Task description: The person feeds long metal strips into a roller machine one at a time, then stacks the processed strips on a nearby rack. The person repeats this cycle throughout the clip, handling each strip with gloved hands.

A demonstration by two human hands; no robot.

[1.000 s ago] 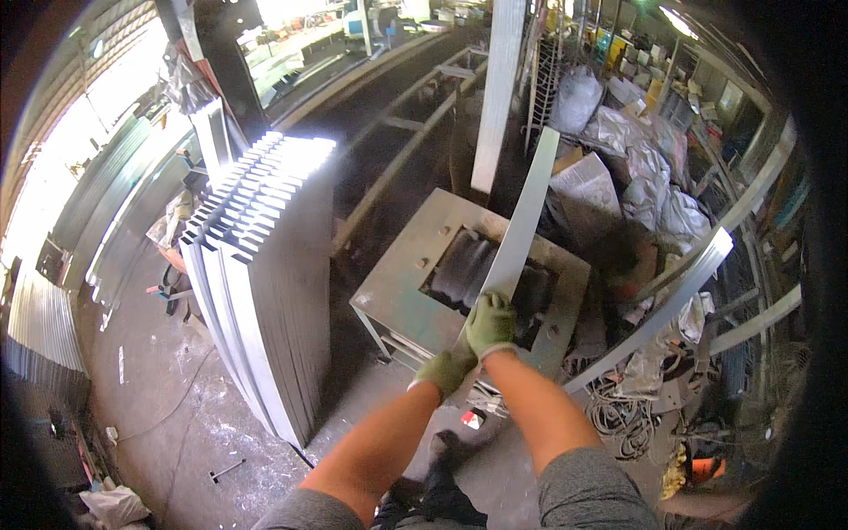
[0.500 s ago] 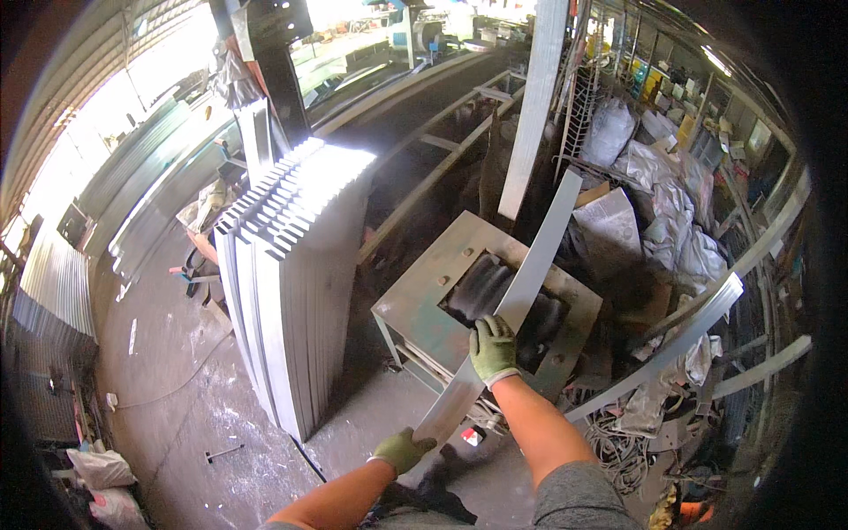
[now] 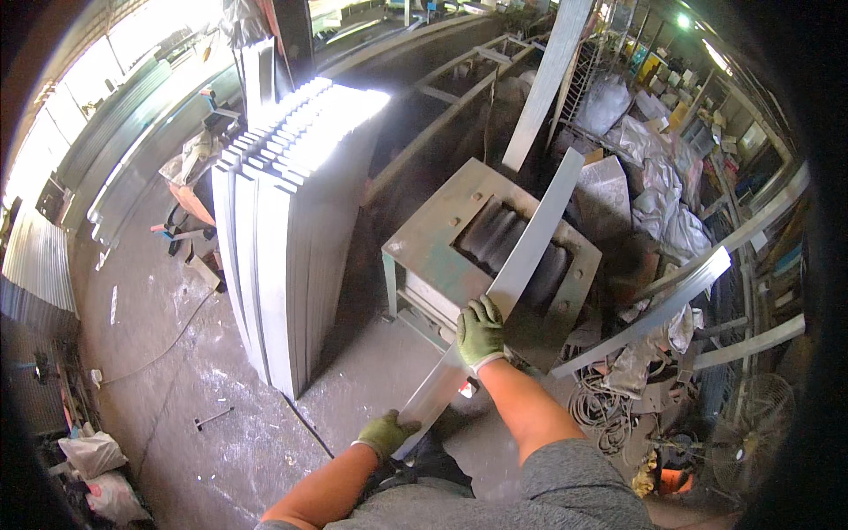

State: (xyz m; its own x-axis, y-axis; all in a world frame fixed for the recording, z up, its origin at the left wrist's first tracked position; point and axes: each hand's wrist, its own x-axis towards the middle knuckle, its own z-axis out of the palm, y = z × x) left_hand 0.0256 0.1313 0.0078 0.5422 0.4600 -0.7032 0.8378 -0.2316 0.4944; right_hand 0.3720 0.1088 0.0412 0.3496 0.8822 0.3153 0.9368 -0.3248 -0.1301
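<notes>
A long, flat grey metal strip (image 3: 533, 243) runs slantwise over a steel-topped machine (image 3: 433, 237), its near end hanging past the front edge. In the machine's top opening sit dark, ribbed rollers (image 3: 501, 234), partly hidden under the strip. My left hand (image 3: 387, 435), in a green work glove, is closed on the strip's near end. Farther up, my right hand (image 3: 480, 333), gloved the same way, grips the strip by the machine's front edge, fingers bent over it.
A tall stack of metal panels (image 3: 300, 221) stands left of the machine. Another metal strip (image 3: 649, 309) slants at the right, above coiled cable (image 3: 603, 415). Wrapped sacks (image 3: 649, 190) pile up behind it. An upright metal bar (image 3: 548, 88) rises behind the machine. A fan (image 3: 755, 433) stands lower right.
Both hands have shifted slightly left with the strip, my right hand drawing nearer the machine's front edge. The whole view has tilted lower, so more of my torso shows.
</notes>
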